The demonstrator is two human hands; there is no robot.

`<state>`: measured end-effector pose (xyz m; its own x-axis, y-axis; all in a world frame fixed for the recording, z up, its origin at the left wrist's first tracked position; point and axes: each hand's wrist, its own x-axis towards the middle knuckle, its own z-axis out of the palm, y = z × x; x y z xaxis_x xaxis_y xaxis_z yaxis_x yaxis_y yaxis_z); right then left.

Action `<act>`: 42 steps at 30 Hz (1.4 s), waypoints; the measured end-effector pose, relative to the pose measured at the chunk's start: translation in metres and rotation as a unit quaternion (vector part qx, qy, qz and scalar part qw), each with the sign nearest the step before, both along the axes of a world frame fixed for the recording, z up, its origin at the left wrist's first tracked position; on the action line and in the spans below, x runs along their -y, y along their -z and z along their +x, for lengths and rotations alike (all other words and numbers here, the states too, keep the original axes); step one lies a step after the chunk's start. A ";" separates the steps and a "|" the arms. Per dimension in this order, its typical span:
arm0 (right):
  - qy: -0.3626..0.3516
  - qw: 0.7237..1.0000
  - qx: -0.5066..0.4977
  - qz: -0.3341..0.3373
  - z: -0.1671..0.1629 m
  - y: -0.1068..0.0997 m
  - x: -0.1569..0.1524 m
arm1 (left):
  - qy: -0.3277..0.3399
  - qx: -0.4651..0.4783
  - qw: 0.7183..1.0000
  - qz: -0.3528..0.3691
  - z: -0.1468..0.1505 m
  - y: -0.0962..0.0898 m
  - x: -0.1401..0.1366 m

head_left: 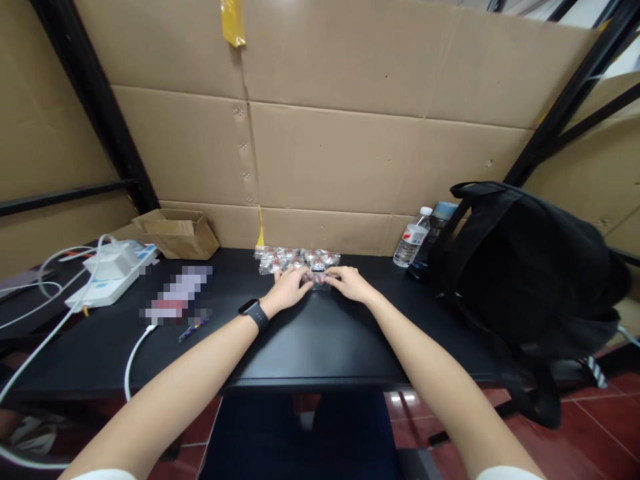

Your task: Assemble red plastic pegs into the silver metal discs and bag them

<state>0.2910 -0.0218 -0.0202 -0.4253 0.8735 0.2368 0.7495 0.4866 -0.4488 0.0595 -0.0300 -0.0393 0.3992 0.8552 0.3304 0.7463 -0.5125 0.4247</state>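
Both of my hands meet over the black table at one small transparent plastic packet (319,283) with a red mark on it. My left hand (289,288), below a dark wristwatch (255,312), pinches the packet's left side. The fingers of my right hand (351,283) close on its right edge. Just beyond my fingertips, several similar shiny packets (299,257) with red marks lie side by side in rows. What is inside the packets is too small to make out, and my left fingers partly cover the nearest ones.
A power strip (115,277) with white cables and an open cardboard box (177,233) stand at left. A blurred-out item (180,293) lies nearer. On the right are a water bottle (413,238) and a black backpack (530,287). Cardboard panels (340,160) wall off the back.
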 end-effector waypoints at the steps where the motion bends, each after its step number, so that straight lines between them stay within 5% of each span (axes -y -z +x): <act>1: 0.004 1.000 -0.012 -0.005 0.000 0.001 0.000 | -0.004 0.006 1.000 -0.009 0.000 0.000 -0.001; 14: 0.031 0.998 -0.038 0.029 -0.002 0.010 -0.002 | -0.132 -0.063 0.989 0.036 -0.017 -0.001 -0.018; 26: 0.015 0.999 0.014 0.026 -0.002 0.012 -0.001 | -0.158 -0.074 0.975 0.137 -0.010 0.001 -0.016; 30: -0.004 0.999 0.052 0.012 0.001 0.010 0.001 | -0.096 -0.053 0.989 0.097 -0.014 -0.002 -0.007; 36: -0.017 0.996 0.085 0.005 0.003 0.008 0.005 | 0.119 0.004 0.991 0.058 -0.013 -0.013 0.003; 42: 0.030 0.991 0.132 -0.002 0.005 -0.009 0.020 | 0.182 0.006 0.983 0.001 -0.013 -0.015 0.008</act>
